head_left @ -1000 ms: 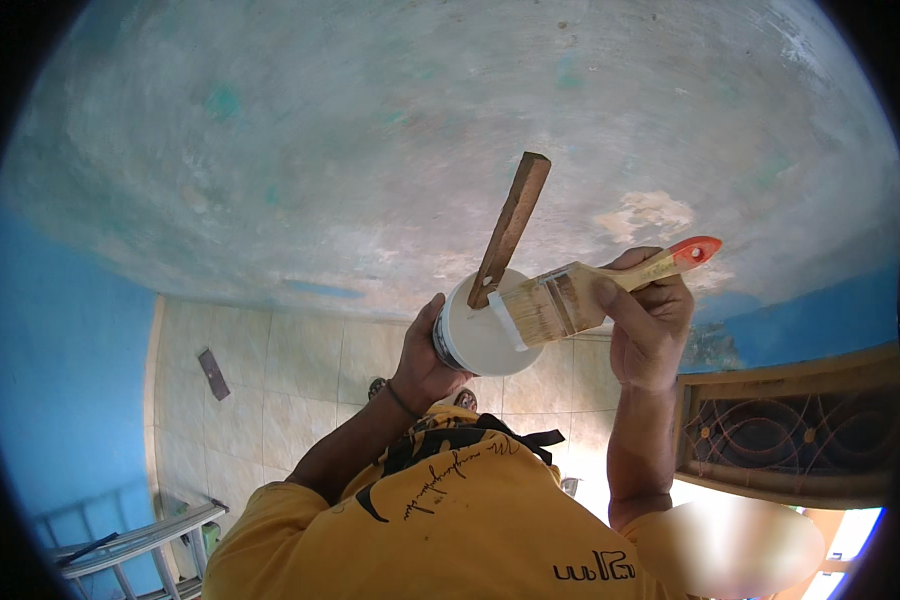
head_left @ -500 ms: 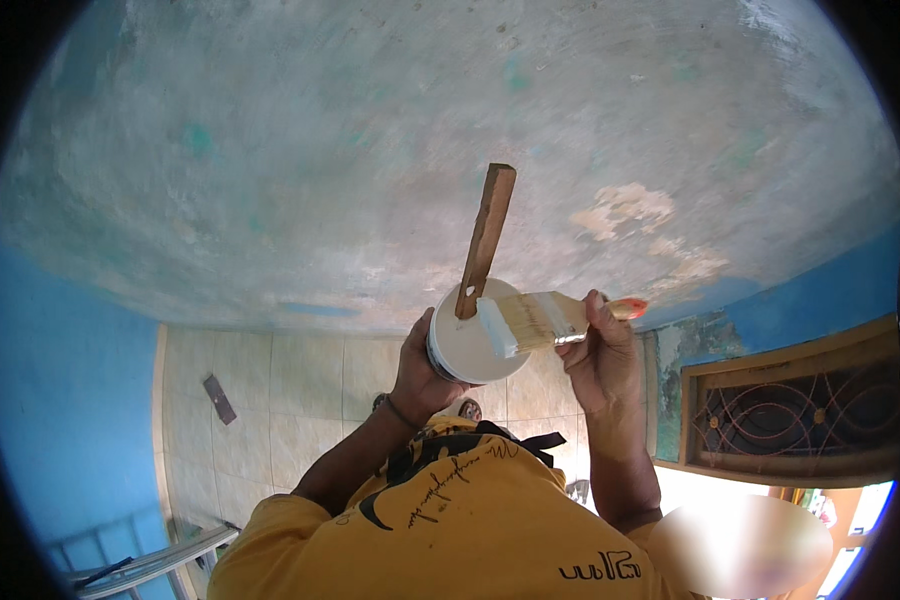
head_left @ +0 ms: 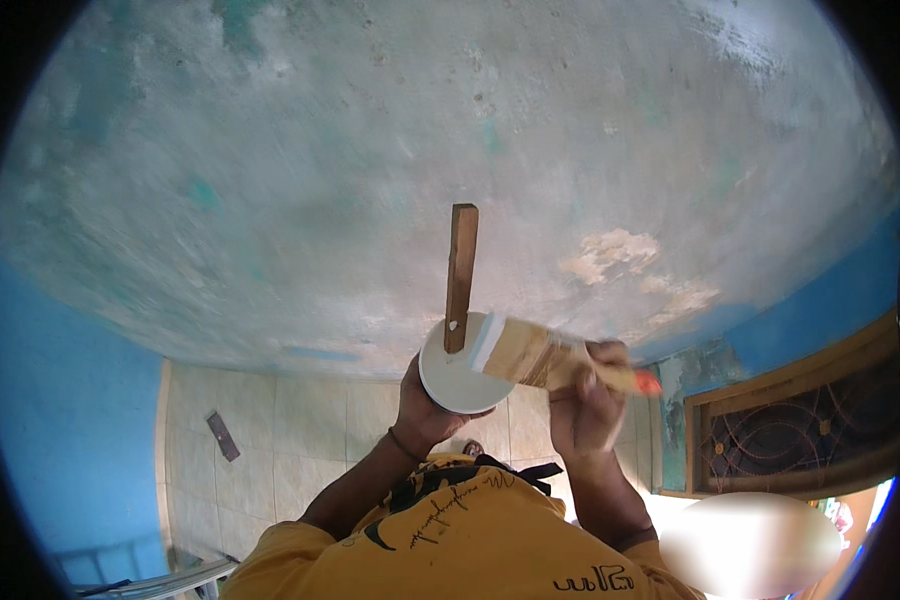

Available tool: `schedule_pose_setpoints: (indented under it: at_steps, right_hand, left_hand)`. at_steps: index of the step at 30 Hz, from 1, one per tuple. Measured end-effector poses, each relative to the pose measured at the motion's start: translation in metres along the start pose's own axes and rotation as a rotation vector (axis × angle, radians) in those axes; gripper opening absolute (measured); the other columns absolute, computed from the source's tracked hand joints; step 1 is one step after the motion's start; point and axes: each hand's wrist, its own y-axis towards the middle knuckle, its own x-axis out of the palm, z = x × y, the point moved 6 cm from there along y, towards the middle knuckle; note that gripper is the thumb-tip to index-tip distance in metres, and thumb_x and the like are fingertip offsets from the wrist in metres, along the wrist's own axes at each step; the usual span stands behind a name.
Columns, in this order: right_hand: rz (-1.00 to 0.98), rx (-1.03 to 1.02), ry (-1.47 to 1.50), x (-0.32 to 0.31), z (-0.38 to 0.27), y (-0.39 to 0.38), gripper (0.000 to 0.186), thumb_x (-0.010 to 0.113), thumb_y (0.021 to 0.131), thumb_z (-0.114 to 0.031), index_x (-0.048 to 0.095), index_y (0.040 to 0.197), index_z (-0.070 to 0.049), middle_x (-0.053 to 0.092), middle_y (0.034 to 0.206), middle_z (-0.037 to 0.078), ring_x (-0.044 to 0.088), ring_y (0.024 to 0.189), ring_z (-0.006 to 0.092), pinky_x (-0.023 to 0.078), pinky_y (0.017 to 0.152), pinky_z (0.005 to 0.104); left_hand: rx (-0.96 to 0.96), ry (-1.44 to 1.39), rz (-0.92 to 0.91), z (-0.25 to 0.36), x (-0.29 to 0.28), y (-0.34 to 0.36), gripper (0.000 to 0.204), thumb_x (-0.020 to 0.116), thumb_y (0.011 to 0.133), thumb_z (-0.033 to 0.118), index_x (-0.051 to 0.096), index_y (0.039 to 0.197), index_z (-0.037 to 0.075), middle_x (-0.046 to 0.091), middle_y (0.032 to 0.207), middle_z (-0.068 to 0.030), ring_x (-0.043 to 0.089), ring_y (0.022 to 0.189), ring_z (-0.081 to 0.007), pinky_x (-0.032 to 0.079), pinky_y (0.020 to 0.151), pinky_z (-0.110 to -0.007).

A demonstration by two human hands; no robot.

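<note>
My left hand (head_left: 420,410) grips a round white tub (head_left: 448,385) of pale paint from its left side and below. A wooden stick (head_left: 462,260) stands in the tub, leaning out toward the top of the view. My right hand (head_left: 590,405) holds a wide paintbrush (head_left: 530,355) with a red-tipped handle (head_left: 646,382). The paint-coated bristle end lies over the tub's right part, beside the stick; whether it touches the paint I cannot tell. The brush and fingers are slightly blurred.
A patchy grey wall (head_left: 370,150) fills the upper view, with blue walls (head_left: 70,410) at the sides. Below are a tiled floor (head_left: 305,445) with a dark flat piece (head_left: 222,437), a metal ladder (head_left: 195,580) at lower left and a grilled window (head_left: 780,435) at right.
The tub and stick have moved down and a little left, the stick now more upright. My right hand has come lower and leftward, turning the brush so its handle points right and slightly down.
</note>
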Motion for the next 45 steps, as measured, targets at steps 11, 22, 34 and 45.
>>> schedule_pose_setpoints:
  at_steps: [11, 22, 34, 45]
  right_hand:
    - [-0.839, -1.144, -1.224, 0.092, -0.042, -0.007, 0.022, 0.075, 0.072, -0.015, 0.067, 0.092, -0.016, 0.066, 0.11, 0.006, 0.062, 0.101, 0.026, 0.056, 0.083, 0.0383]
    - [-0.369, -1.771, -1.213, 0.219, -0.081, 0.134, 0.029, 0.08, 0.069, -0.003, 0.067, 0.094, -0.007, 0.066, 0.105, 0.014, 0.068, 0.095, 0.0298, 0.06, 0.075, 0.0343]
    - [-0.238, -1.651, -0.583, 0.356, -0.067, 0.174, 0.02, 0.074, 0.077, 0.001, 0.068, 0.095, -0.007, 0.066, 0.104, 0.012, 0.067, 0.089, 0.0214, 0.055, 0.07, 0.0293]
    - [0.252, -1.589, -0.573, 0.239, -0.15, 0.2, 0.013, 0.073, 0.085, -0.001, 0.068, 0.097, 0.0, 0.069, 0.104, 0.008, 0.066, 0.093, 0.0182, 0.056, 0.081, 0.0299]
  left_hand:
    - [0.067, -0.157, -0.102, 0.029, 0.028, 0.004, 0.063, 0.037, 0.098, 0.058, 0.042, 0.148, 0.021, 0.046, 0.147, -0.0133, 0.044, 0.135, -0.0396, 0.038, 0.102, -0.067]
    - [0.174, 0.016, 0.106, 0.081, -0.024, -0.056, 0.071, 0.05, 0.089, 0.066, 0.047, 0.143, 0.02, 0.048, 0.143, -0.0182, 0.041, 0.136, -0.041, 0.04, 0.099, -0.062]
    - [0.172, 0.053, 0.177, 0.123, -0.013, -0.109, 0.07, 0.048, 0.088, 0.07, 0.054, 0.135, 0.018, 0.051, 0.134, -0.0197, 0.042, 0.132, -0.0407, 0.04, 0.097, -0.06]
    - [0.143, -0.018, 0.125, 0.159, -0.026, -0.137, 0.067, 0.05, 0.088, 0.066, 0.053, 0.135, 0.018, 0.05, 0.135, -0.0181, 0.041, 0.132, -0.0404, 0.041, 0.096, -0.061]
